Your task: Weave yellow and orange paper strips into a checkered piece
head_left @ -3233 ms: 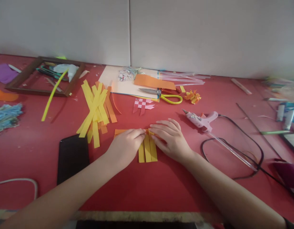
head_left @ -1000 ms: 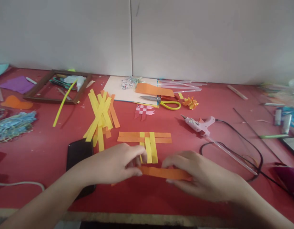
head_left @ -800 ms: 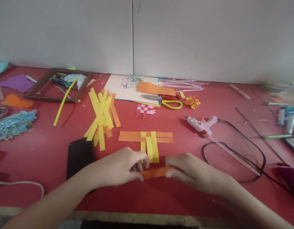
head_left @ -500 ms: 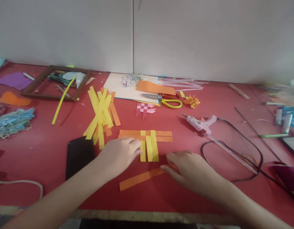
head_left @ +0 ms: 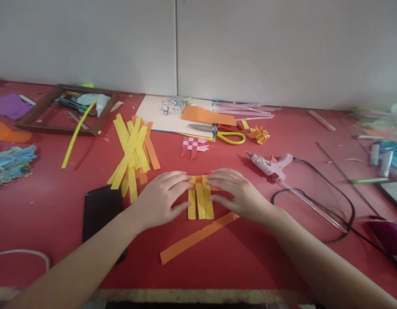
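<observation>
Three yellow paper strips (head_left: 200,201) lie side by side, woven through orange strips that my hands mostly cover. My left hand (head_left: 162,198) rests flat on the left side of this weave, fingers stretched out. My right hand (head_left: 237,193) lies flat on its right side, fingers spread towards the yellow strips. A loose orange strip (head_left: 195,238) lies slanted on the red table (head_left: 217,266) just in front of the weave, its right end under my right wrist.
A pile of yellow and orange strips (head_left: 132,152) lies left of the weave, a black phone (head_left: 100,212) near my left forearm. Behind are a small pink woven piece (head_left: 193,145), yellow-handled scissors (head_left: 222,133), a pink glue gun (head_left: 271,162) with black cable, and a wooden frame (head_left: 63,109).
Both hands held the loose orange strip a second ago. They laid it on the table and moved forward onto the woven strips, where they now press flat.
</observation>
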`<control>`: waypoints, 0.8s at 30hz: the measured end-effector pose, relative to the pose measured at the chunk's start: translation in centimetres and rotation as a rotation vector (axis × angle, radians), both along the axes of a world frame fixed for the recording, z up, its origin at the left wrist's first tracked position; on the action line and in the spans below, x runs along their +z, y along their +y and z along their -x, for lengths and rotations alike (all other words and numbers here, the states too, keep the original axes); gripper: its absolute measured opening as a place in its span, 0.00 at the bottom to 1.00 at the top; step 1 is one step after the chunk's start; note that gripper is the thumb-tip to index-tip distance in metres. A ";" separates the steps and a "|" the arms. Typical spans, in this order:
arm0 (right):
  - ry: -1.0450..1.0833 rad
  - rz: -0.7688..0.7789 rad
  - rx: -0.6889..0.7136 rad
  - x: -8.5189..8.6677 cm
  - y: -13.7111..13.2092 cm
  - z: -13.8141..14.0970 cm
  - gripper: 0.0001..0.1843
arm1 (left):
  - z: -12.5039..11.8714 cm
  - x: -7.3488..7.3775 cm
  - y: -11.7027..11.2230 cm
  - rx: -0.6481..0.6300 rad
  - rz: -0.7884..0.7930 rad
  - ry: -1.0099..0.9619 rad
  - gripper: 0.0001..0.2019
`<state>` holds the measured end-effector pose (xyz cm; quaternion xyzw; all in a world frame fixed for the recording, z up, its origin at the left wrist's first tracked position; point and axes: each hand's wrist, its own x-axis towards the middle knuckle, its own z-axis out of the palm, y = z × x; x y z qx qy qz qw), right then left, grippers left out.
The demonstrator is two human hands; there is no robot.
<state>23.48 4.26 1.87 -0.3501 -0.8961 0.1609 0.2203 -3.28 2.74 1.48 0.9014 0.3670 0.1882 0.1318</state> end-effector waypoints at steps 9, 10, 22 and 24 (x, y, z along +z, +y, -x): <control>-0.077 -0.019 -0.035 -0.9 -0.5 0.0 0.20 | -0.2 0.1 0.0 -0.012 0.019 0.031 0.16; -0.078 -0.018 -0.034 -0.9 -0.5 0.0 0.19 | -0.2 0.1 0.0 -0.009 0.018 0.034 0.16; -0.084 0.007 -0.026 -0.7 -0.6 0.0 0.19 | -0.7 0.0 -0.3 -0.002 -0.015 0.031 0.14; -0.090 0.006 -0.017 -0.7 -0.6 0.0 0.18 | -0.7 0.1 -0.4 0.003 -0.021 0.037 0.14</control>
